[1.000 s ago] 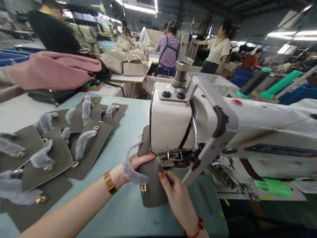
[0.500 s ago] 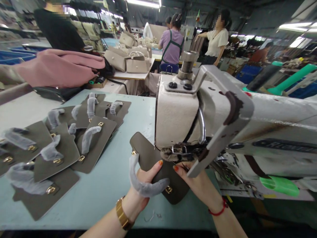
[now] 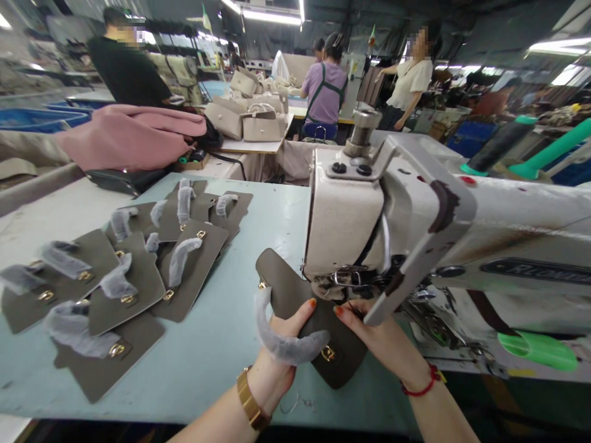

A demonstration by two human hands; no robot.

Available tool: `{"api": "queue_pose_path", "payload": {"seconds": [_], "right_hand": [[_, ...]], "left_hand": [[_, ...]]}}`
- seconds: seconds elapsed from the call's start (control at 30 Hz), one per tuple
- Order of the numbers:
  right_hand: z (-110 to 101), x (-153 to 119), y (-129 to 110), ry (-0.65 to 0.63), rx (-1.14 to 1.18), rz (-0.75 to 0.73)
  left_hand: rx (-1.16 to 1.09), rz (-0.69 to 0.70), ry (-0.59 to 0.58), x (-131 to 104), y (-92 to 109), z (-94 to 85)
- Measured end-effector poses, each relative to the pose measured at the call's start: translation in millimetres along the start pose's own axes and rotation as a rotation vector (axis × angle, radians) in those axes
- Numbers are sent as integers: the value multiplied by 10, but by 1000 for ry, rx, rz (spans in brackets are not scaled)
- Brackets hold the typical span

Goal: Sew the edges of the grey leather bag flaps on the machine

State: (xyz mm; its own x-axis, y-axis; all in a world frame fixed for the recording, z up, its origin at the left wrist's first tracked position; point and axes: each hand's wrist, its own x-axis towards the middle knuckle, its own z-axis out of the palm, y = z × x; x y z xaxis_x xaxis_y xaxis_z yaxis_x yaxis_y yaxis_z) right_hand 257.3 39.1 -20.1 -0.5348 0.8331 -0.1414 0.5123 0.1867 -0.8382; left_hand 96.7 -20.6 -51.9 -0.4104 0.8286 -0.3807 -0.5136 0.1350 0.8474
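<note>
A dark grey-brown panel (image 3: 344,351) with gold rings lies partly beneath the head of a white sewing machine (image 3: 344,227). Its curved handle (image 3: 286,347), wrapped in whitish film, arches over my left hand (image 3: 281,338). That hand grips the panel, thumb on top and most fingers hidden below. My right hand (image 3: 378,338) pinches at the panel's right side, near the needle area; its fingertips are partly hidden by the machine's guard. On the left of the teal table lie several similar panels (image 3: 124,301) with wrapped handles, overlapping each other.
A pink bundle (image 3: 138,135) and a black bag (image 3: 124,179) lie behind the panels. Beige bags (image 3: 263,126) stand on a table farther back. Several people are in the background, one in purple (image 3: 323,92). Thread cones (image 3: 503,144) rise at the right.
The whole view has shifted, so the table, machine and panels appear farther right. Both hands keep their hold on the panel, with little visible movement relative to the machine.
</note>
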Motion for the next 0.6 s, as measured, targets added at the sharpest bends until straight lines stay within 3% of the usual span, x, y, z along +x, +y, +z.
{"api": "queue_pose_path", "payload": {"seconds": [0.13, 0.4, 0.5, 0.6], "right_hand": [[-4, 28, -20, 13, -16, 5], [111, 25, -11, 76, 119, -7], [221, 0, -12, 63, 192, 32], [356, -29, -35, 106, 225, 61]], "left_hand": [[-53, -47, -19, 21, 76, 25], [44, -68, -144, 189, 178, -52], [101, -105, -212, 276, 295, -109], [177, -124, -366, 360, 486, -129]]}}
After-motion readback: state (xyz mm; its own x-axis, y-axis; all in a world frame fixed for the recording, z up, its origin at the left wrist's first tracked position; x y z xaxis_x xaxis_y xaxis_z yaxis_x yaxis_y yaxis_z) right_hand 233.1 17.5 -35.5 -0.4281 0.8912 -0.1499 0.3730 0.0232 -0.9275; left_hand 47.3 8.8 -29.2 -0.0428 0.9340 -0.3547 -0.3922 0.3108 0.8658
